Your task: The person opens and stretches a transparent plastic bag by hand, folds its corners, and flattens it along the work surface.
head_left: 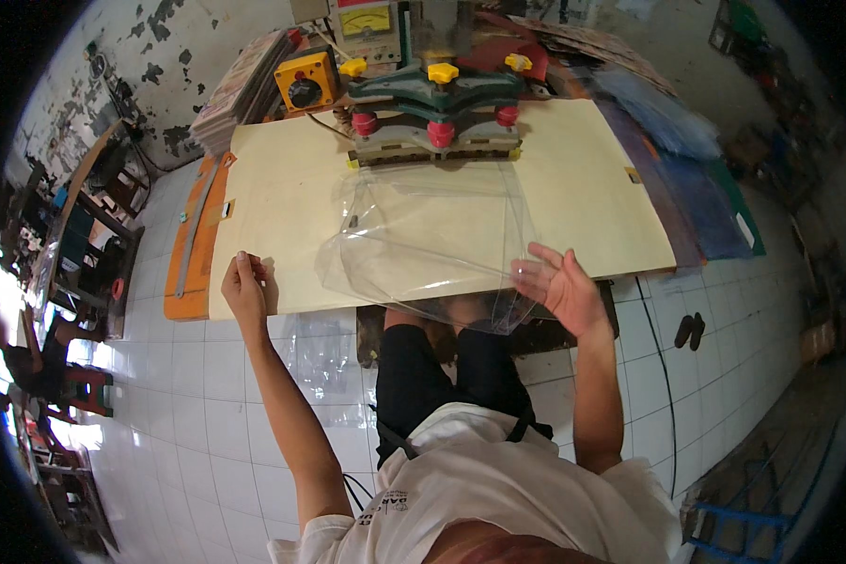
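A clear plastic pouch or cover (423,240) lies loosely on the cream board, its far edge at the foot of a green and grey press (432,117). Its near edge hangs past the board over my lap. At the pouch's right side, my right hand (569,291) is open, fingers spread; some fingertips show through the clear film. My left hand (245,289) is above the board's left edge, apart from the pouch. Its fingers are curled together, and whatever is in them, if anything, is hidden.
The cream board (287,207) covers the worktable. A metal ruler (197,230) lies on orange wood at left. Behind stand a yellow box with a black dial (306,81) and stacked sheets (244,89). Blue clear sheets (663,117) lie at right. Sandals (690,331) are on the tiled floor.
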`<state>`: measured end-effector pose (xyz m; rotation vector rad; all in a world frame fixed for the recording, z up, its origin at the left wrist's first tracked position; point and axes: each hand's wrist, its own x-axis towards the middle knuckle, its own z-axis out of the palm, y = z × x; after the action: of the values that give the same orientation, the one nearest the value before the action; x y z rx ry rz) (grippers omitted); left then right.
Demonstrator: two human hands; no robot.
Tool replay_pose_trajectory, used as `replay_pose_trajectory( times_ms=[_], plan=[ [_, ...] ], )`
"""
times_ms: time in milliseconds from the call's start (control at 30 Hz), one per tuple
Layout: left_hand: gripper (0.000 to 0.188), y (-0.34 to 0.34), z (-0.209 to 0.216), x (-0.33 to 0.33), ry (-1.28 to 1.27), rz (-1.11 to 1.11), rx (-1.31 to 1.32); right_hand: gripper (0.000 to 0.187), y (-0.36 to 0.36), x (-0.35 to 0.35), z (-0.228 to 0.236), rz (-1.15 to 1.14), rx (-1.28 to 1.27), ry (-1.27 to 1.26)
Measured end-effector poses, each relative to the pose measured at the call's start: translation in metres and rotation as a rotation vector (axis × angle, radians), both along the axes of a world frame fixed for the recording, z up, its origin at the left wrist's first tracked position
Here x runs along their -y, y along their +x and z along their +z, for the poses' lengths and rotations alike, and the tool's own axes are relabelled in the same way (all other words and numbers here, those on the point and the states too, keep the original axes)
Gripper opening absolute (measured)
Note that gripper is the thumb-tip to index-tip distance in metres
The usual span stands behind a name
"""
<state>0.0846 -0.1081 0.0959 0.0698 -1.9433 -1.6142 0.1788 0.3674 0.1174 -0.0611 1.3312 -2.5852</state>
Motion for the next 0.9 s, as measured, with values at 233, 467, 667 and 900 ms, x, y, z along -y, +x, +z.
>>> replay_pose_trajectory(
  times_ms=[233,467,667,900],
  plan=[
    [0.041,0.002,-0.004,0.004,-0.007,0.005,0.029,0.042,-0.068,-0.020,0.009,-0.045,0.245,0.009],
    [0.038,0.005,-0.009,0.012,-0.036,-0.025,-0.005,0.024,-0.145,-0.020,-0.003,-0.155,0.279,0.233],
    [0.037,0.006,-0.009,0.006,-0.020,-0.050,-0.023,0.023,-0.185,-0.016,0.001,-0.263,0.288,0.657],
    [0.036,0.008,-0.008,0.005,-0.052,-0.023,-0.027,0.030,-0.185,-0.004,0.009,-0.212,0.324,0.701]
  ],
)
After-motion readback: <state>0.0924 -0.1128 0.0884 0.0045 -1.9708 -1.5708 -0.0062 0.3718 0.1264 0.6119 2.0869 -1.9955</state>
